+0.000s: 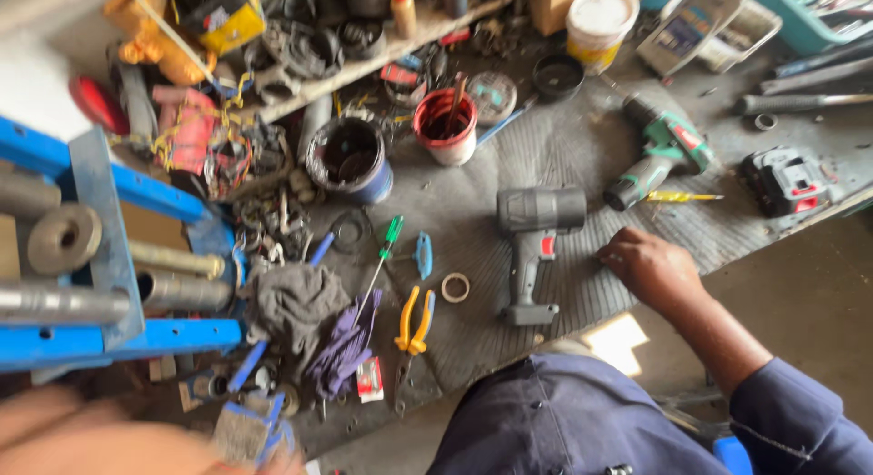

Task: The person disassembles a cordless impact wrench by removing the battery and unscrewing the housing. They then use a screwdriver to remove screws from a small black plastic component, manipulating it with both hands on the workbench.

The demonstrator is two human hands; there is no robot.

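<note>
The right hand (647, 266) rests knuckles-up on the ribbed grey mat (564, 157), fingers curled under; whether they pinch anything cannot be told. Just left of it a grey drill body (532, 243) lies on the mat, handle pointing toward the person. A green drill (659, 152) and a yellow screwdriver (682, 197) lie just beyond the hand. Farther left are orange-handled pliers (414, 322), a green-handled screwdriver (382, 257) and a grey rag (296, 302). The left hand (100, 439) is a blur at the bottom left corner, its fingers unreadable.
</note>
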